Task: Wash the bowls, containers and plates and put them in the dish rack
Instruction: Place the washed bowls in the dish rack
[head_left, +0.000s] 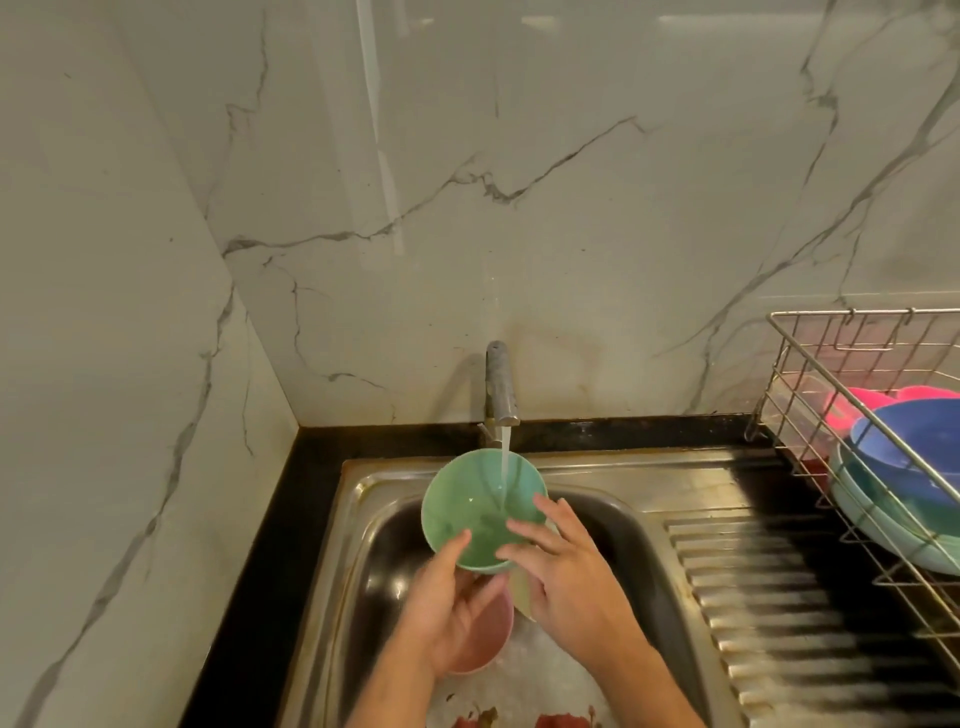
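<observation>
Round green plastic bowl (470, 512) under the running steel tap (500, 387)

Left hand (447, 613) grips its near rim — right hand (563, 571), fingers straight, rubs inside.

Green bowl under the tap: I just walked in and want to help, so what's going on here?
A person is rinsing the green bowl under the running tap. The left hand grips its near rim; the right hand has its fingers inside. A pink bowl waits in the sink; the dish rack already holds a blue bowl.
</observation>
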